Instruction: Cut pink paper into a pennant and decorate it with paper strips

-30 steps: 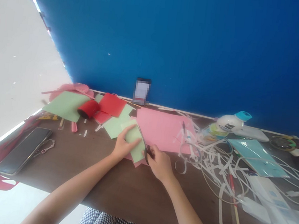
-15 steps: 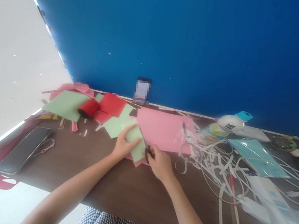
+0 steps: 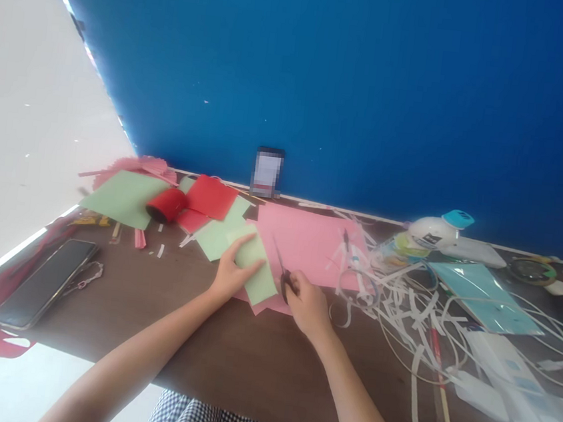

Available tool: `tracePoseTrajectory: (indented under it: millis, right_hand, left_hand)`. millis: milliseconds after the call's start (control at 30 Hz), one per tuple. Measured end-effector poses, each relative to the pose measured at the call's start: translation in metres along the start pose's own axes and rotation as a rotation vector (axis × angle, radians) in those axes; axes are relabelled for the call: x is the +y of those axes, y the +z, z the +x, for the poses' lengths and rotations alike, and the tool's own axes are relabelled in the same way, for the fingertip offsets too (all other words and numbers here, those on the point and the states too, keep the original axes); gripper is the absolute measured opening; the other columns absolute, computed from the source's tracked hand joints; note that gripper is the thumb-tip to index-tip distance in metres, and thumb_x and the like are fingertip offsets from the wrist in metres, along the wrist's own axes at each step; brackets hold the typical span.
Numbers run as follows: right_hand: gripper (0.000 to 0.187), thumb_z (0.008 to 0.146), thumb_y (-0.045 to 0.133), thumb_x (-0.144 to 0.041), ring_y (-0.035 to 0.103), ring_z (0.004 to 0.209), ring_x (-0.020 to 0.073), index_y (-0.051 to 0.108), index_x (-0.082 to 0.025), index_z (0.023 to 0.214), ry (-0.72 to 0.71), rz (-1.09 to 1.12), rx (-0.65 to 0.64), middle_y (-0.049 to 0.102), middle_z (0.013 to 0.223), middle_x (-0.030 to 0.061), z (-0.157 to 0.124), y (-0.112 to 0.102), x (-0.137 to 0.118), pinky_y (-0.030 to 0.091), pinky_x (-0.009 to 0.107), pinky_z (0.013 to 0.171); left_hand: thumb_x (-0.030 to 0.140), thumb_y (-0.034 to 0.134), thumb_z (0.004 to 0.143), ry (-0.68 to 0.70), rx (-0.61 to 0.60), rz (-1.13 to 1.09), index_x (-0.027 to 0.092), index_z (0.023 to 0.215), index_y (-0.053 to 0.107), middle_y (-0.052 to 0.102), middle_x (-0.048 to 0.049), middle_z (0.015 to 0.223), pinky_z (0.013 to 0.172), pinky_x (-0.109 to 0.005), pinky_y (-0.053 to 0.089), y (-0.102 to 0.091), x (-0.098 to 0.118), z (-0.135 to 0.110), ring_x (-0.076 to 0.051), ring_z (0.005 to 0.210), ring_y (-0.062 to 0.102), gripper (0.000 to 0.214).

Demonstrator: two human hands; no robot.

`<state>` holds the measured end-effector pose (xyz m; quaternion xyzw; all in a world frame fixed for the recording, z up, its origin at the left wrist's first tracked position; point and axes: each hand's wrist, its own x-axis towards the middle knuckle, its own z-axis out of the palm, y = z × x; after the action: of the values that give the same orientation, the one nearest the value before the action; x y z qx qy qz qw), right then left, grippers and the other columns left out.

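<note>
- Brown table [image 3: 172,340] carries a large pink paper sheet [image 3: 308,241].
- White bottle with blue cap [image 3: 433,233]: contents hidden.
- Pale green oblong paper [image 3: 263,291]: under the left hand [image 3: 232,269], long axis slanting far-left to near-right; thumb and forefinger spread over it, any grip beneath unclear.
- Black-handled scissors [image 3: 285,281]: gripped in the right hand [image 3: 306,302], blades pointing away and leftward, beside the paper.

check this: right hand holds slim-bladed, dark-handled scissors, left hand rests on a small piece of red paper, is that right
Not quite: the head view shows the left hand on a small piece of light green paper, not red. The right hand does hold the slim-bladed, dark-handled scissors.
</note>
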<state>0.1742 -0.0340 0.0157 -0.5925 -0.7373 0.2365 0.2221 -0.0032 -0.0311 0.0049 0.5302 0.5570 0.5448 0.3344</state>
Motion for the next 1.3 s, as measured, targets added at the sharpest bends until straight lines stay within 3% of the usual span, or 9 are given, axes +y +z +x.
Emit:
tracePoseTrajectory:
  millis: [267, 433, 533, 633, 900, 1000, 1200, 1300]
  right_hand:
    - [0.038, 0.073, 0.048, -0.056, 0.059, 0.064, 0.0193, 0.052, -0.018, 0.069, 0.196, 0.319, 0.292, 0.064, 0.067, 0.005, 0.01, -0.02, 0.015, 0.04, 0.027, 0.057]
    - [0.031, 0.068, 0.061, -0.047, 0.061, 0.077, 0.0207, 0.05, -0.019, 0.075, 0.115, 0.633, 0.188, 0.068, 0.079, 0.0087, 0.013, -0.009, 0.013, 0.045, 0.029, 0.064]
    - [0.032, 0.066, 0.064, -0.042, 0.06, 0.081, 0.0208, 0.046, -0.02, 0.079, 0.046, 0.722, 0.118, 0.067, 0.092, 0.0119, 0.013, 0.0, 0.009, 0.047, 0.029, 0.062]
    - [0.03, 0.066, 0.064, -0.04, 0.061, 0.077, 0.0196, 0.045, -0.021, 0.077, 0.023, 0.748, 0.106, 0.067, 0.092, 0.0106, 0.011, 0.003, 0.005, 0.048, 0.031, 0.063]
    - [0.026, 0.065, 0.064, -0.04, 0.062, 0.072, 0.0188, 0.047, -0.02, 0.069, 0.041, 0.665, 0.185, 0.065, 0.075, 0.0053, 0.012, 0.003, 0.004, 0.048, 0.033, 0.068]
    - [0.023, 0.066, 0.062, -0.036, 0.061, 0.073, 0.0184, 0.045, -0.02, 0.068, 0.044, 0.612, 0.271, 0.065, 0.074, 0.0046, 0.015, 0.004, 0.011, 0.047, 0.032, 0.069]
    - [0.015, 0.071, 0.052, -0.033, 0.055, 0.07, 0.0202, 0.051, -0.019, 0.074, 0.141, 0.092, 0.621, 0.062, 0.077, 0.0074, 0.023, -0.012, 0.041, 0.042, 0.033, 0.068]
    - [0.021, 0.07, 0.049, -0.031, 0.055, 0.081, 0.026, 0.055, -0.016, 0.083, 0.211, -0.096, 0.702, 0.062, 0.084, 0.0126, 0.026, -0.023, 0.058, 0.04, 0.038, 0.073]
  left_hand:
    - [0.025, 0.061, 0.071, -0.005, -0.029, 0.002, 0.024, 0.122, 0.045, 0.05, -0.0057, 0.126, 0.096, -0.038, 0.039, -0.002, -0.007, 0.003, -0.023, 0.113, 0.048, 0.054]
    - [0.026, 0.061, 0.07, 0.043, -0.18, 0.025, 0.023, 0.116, 0.051, 0.055, -0.0051, 0.119, 0.095, -0.038, 0.04, -0.001, -0.003, 0.0, -0.022, 0.109, 0.052, 0.047]
    - [0.025, 0.062, 0.07, 0.114, -0.295, 0.035, 0.023, 0.114, 0.052, 0.056, -0.0044, 0.119, 0.098, -0.038, 0.037, 0.0, 0.0, -0.005, -0.022, 0.112, 0.05, 0.046]
    - [0.023, 0.061, 0.07, 0.151, -0.413, 0.014, 0.024, 0.115, 0.052, 0.057, -0.0043, 0.118, 0.096, -0.037, 0.039, 0.001, 0.003, -0.009, -0.021, 0.11, 0.052, 0.046]
    - [0.023, 0.061, 0.07, 0.151, -0.465, 0.029, 0.024, 0.116, 0.051, 0.057, -0.0047, 0.118, 0.095, -0.038, 0.04, 0.0, 0.004, -0.009, -0.022, 0.109, 0.052, 0.047]
    - [0.024, 0.061, 0.07, 0.153, -0.462, 0.045, 0.024, 0.116, 0.052, 0.057, -0.0045, 0.118, 0.096, -0.038, 0.04, 0.0, 0.001, -0.008, -0.022, 0.109, 0.052, 0.047]
    - [0.021, 0.051, 0.076, 0.058, -0.363, 0.006, 0.025, 0.124, 0.043, 0.052, -0.005, 0.123, 0.092, -0.038, 0.042, -0.001, -0.007, -0.003, -0.023, 0.107, 0.052, 0.049]
    - [0.021, 0.052, 0.076, 0.018, -0.273, -0.038, 0.026, 0.129, 0.035, 0.044, -0.0057, 0.13, 0.095, -0.038, 0.039, -0.002, -0.01, 0.002, -0.023, 0.115, 0.045, 0.056]
